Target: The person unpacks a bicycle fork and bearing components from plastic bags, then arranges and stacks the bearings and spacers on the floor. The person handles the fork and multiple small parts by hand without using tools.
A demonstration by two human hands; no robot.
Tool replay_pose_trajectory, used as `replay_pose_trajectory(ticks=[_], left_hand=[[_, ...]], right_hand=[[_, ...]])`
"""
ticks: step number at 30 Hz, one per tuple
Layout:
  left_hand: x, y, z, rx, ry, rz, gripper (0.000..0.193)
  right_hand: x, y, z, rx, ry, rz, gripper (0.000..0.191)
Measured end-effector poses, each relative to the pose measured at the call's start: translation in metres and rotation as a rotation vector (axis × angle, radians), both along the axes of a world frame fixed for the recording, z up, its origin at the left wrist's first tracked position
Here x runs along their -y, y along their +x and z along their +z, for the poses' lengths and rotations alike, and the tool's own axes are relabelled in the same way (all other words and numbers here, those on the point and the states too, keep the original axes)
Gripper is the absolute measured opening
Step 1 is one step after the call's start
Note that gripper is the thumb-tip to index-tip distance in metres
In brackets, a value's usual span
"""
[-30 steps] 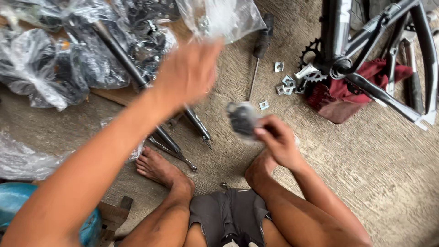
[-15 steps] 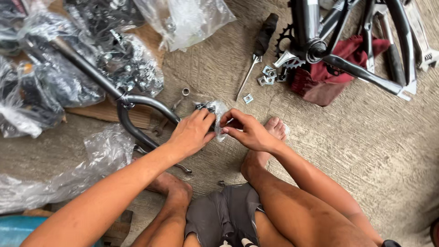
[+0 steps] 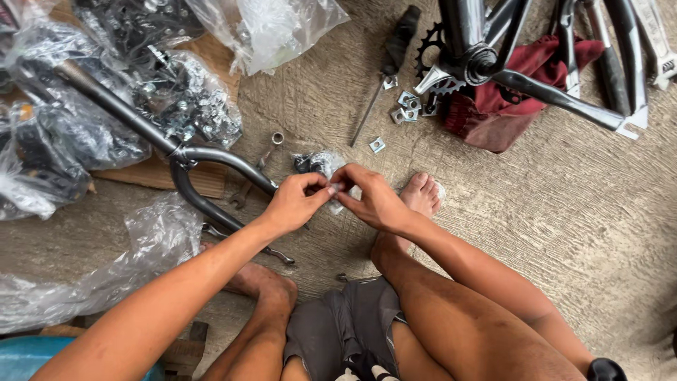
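Above the concrete floor [image 3: 550,233], near the middle of the scene, the left hand [image 3: 293,204] and right hand [image 3: 374,201] met fingertip to fingertip, both pinching a small clear plastic bag [image 3: 321,164] of dark parts; its contents were too crumpled to make out. The fingers hid the bag's near edge. Just left lay a curved grey tube [image 3: 211,159], its far end buried under plastic-wrapped parts [image 3: 176,92]. Far right, a bicycle frame [image 3: 493,56], cut off by the edge, rested on red cloth [image 3: 493,120], beside a screwdriver [image 3: 388,63].
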State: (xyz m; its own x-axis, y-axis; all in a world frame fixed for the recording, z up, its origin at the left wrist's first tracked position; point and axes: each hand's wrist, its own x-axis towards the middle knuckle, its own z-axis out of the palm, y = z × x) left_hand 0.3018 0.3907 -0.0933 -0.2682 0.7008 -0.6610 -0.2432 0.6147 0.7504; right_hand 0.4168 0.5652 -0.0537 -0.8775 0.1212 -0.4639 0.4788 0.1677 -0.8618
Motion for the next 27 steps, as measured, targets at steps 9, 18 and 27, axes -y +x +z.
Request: replay_pose_trajectory(ticks=[9,18,27], left_hand=[[-0.01,-0.001,0.003,-0.027,-0.087,-0.081,0.022],[0.001,-0.005,0.01,0.052,0.009,0.002,0.02],[-0.009,-0.006,0.011,0.021,-0.001,-0.025,0.026]], right_hand=[[0.009,0.008,-0.007,-0.002,-0.104,-0.141,0.03],[-0.001,0.006,0.004,-0.126,0.096,0.074,0.041],[-0.001,0.002,0.003,-0.059,0.172,0.031,0.028]])
